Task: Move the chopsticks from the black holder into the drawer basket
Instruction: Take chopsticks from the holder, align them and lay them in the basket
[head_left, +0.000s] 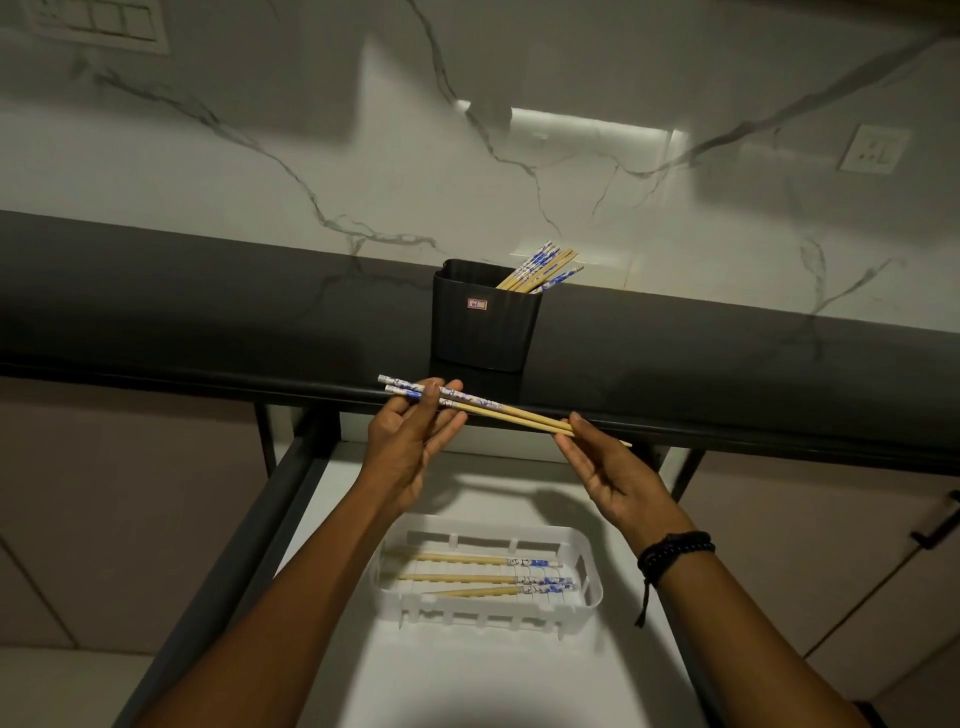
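A pair of bamboo chopsticks (511, 414) with blue-and-white patterned tops is held level above the open drawer. My left hand (410, 441) pinches the patterned ends, and my right hand (608, 470) holds the bare tips. Behind them the black holder (485, 325) stands on the dark counter, with several more chopsticks (540, 267) leaning out to the right. Below, the white drawer basket (587, 566) holds three chopsticks (483, 577) lying side by side with their patterned ends to the right.
The dark counter edge (208, 374) runs across the view just behind my hands. The white drawer floor (467, 670) lies around the basket, with a dark drawer rail (244, 540) at left. Cabinet doors stand on both sides, one with a black handle (937, 525).
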